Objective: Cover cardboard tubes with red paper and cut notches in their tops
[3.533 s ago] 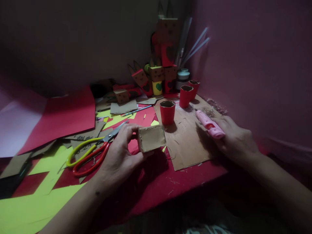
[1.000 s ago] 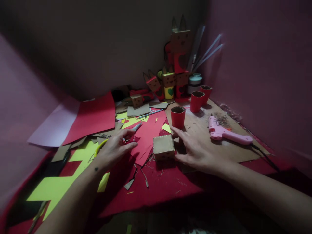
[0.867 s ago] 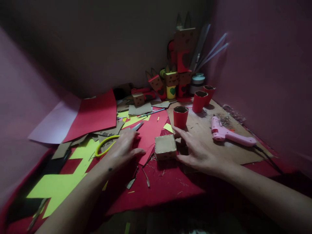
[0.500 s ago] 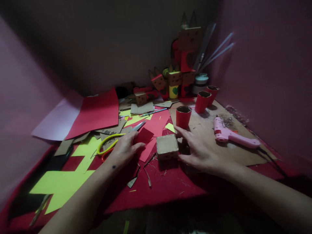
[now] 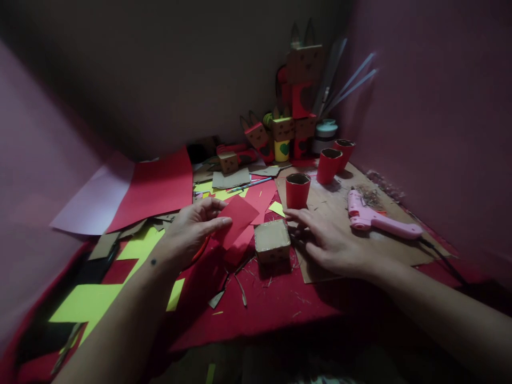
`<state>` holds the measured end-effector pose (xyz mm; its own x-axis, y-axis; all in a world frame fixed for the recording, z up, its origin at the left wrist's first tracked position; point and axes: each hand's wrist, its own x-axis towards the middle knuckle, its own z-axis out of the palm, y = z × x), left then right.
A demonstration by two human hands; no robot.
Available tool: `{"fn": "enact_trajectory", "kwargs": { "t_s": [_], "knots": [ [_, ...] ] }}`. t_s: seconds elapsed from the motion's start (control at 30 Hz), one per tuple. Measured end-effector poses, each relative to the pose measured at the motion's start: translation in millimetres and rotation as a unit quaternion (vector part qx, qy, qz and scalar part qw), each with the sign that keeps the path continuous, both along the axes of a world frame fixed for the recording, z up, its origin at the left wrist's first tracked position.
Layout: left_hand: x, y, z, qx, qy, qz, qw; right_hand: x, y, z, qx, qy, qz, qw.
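Note:
Between thumb and fingers, my left hand [image 5: 202, 226] grips a red paper piece [image 5: 239, 216], lifted at a tilt above the table. A small cardboard box [image 5: 272, 237] with a pale top sits on the red cloth at the middle. Just right of that box is my right hand [image 5: 326, 242], its fingers apart and holding nothing, low over a cardboard sheet [image 5: 316, 272]. Under my left wrist a bit of red scissor handle [image 5: 200, 249] shows; the rest of the scissors is hidden. Another red paper sheet [image 5: 262, 200] lies flat behind the held piece.
A pink glue gun [image 5: 384, 221] with a cord lies at right. Red paper cups [image 5: 298, 192] stand behind the box. Cardboard animal figures [image 5: 282, 130] line the back wall. Yellow paper [image 5: 86, 301] and a large red sheet [image 5: 160, 184] are at left.
My left hand has picked up the red paper piece and raised it, now covering most of the scissors. My right hand has drawn slightly away from the box.

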<state>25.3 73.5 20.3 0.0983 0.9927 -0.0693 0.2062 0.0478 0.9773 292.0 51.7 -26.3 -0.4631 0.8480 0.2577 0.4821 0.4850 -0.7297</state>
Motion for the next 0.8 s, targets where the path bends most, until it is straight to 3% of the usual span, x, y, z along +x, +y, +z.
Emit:
{"fn": "enact_trajectory", "kwargs": {
  "t_s": [0.17, 0.33, 0.5, 0.67, 0.8],
  "knots": [
    [10, -3, 16.0, -0.004, 0.021, -0.003, 1.000, -2, 4, 3.2, -0.036, 0.125, -0.098, 0.987],
    [30, -2, 22.4, -0.005, 0.021, -0.074, 0.997, -19, 8, 22.7, -0.105, 0.268, -0.074, 0.955],
    [42, -3, 19.3, 0.012, 0.047, -0.100, 0.994, -29, 10, 28.7, -0.185, 0.324, -0.055, 0.926],
    [26, -1, 8.4, 0.018, 0.051, -0.092, 0.994, -25, 5, 25.5, -0.255, 0.379, -0.082, 0.886],
    [20, 0, 0.2, -0.025, 0.006, -0.092, 0.995, -23, 1, 25.4, -0.253, 0.375, -0.079, 0.889]
  ]
}}
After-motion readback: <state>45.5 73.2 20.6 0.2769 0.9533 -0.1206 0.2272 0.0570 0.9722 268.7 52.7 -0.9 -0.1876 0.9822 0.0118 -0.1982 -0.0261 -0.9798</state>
